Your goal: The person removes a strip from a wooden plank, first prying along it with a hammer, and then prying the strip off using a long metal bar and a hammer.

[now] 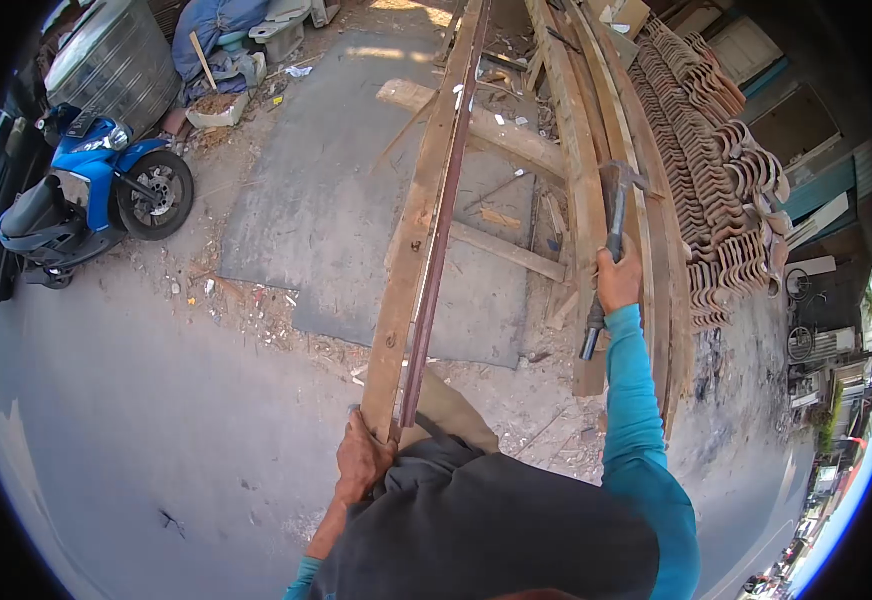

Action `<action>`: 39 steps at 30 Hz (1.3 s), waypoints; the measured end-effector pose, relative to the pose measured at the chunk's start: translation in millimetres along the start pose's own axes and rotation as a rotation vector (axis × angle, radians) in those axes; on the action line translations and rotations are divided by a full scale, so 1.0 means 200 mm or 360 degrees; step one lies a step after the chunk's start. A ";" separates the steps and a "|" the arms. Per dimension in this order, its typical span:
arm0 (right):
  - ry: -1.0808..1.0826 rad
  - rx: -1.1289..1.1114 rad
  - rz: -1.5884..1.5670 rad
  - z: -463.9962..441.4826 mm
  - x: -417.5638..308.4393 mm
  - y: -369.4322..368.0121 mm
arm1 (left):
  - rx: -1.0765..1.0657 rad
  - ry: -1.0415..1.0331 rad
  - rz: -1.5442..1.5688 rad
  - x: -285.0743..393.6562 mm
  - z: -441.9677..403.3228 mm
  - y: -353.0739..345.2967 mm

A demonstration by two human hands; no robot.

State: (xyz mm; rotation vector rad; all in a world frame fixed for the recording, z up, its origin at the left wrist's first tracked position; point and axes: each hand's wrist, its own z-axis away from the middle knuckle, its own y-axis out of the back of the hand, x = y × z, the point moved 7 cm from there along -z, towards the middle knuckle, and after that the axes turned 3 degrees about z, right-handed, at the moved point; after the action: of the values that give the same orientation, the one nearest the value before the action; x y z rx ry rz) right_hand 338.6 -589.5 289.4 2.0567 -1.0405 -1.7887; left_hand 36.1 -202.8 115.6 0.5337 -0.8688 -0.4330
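Note:
My right hand [619,277] is closed around a hammer [617,215] with a dark handle and a metal head, held over a stack of long wooden planks [581,150]. At the near end of a long wooden beam [408,260], my left hand [361,455] grips the wood, its fingers wrapped over the edge. A narrow dark red strip [446,225] runs along the beam's right side. Both reach away from my body toward the top of the view.
A blue motorbike [106,180] stands at the left near a large metal tank [116,65]. Stacked roof tiles [696,150] rise beyond the planks on the right. A grey sheet [306,180] lies on the ground under wooden crosspieces [511,250], with debris around it.

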 end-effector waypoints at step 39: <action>-0.0088 -0.0469 0.0350 1.43 -0.01 -1.11 | -0.0256 0.0166 0.0286 -1.26 0.30 0.38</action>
State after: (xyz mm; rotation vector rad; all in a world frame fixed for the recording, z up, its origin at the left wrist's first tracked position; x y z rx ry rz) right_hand 152.4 -348.6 94.8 1.6619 -0.9129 -1.7733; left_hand -145.0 -17.6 43.0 0.3242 -0.7668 -0.3050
